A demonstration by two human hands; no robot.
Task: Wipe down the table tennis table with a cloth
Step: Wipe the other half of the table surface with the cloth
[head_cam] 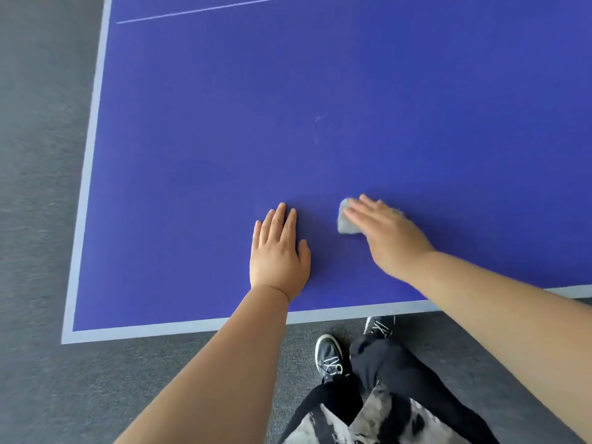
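The blue table tennis table (288, 123) fills most of the view, with pale lines along its left and near edges. My right hand (387, 233) lies flat, fingers straight, pressing a small grey cloth (346, 221) onto the surface near the front edge. Most of the cloth is hidden under the palm; only its left end shows. My left hand (279, 251) rests flat on the table with straight fingers, a short way left of the cloth, holding nothing.
Grey carpet (41, 155) runs along the table's left side and in front of it. My legs and dark shoes (330, 355) stand on the carpet just below the near edge. A thin white line (208, 9) crosses the table far off.
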